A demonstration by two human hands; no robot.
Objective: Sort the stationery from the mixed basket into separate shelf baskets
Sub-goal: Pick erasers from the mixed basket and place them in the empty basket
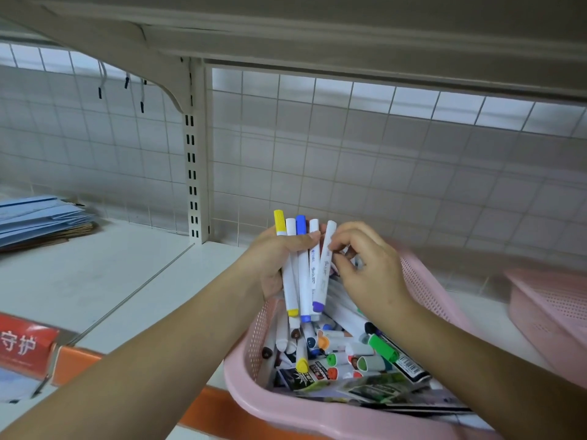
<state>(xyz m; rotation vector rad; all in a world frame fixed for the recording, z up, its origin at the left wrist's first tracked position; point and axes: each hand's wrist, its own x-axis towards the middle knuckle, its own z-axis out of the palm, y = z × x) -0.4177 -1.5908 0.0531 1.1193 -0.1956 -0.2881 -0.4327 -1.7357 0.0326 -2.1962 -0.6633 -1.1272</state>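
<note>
Left hand [273,258], fingers clamped round a bundle of markers [303,281] above the pink basket [241,385]; right hand [368,265] pinches the purple-capped marker [324,271]. Barrels light, stiff, smooth (probably slippery): grip mid-barrel.

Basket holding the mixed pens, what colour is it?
The basket is pink, seen best in the head view.

pink basket [422,281] near right is matt moulded plastic with perforated walls, same for the second pink basket [546,312] far right; white markers [303,281] have smooth, slightly glossy plastic barrels. shelf [111,274] is matt white painted metal, back grid [317,154] thin coated wire, slotted upright [192,154] painted metal. blue stack [38,214] far left looks like matt paper; packets [374,389] in the basket are glossy printed film.
</note>
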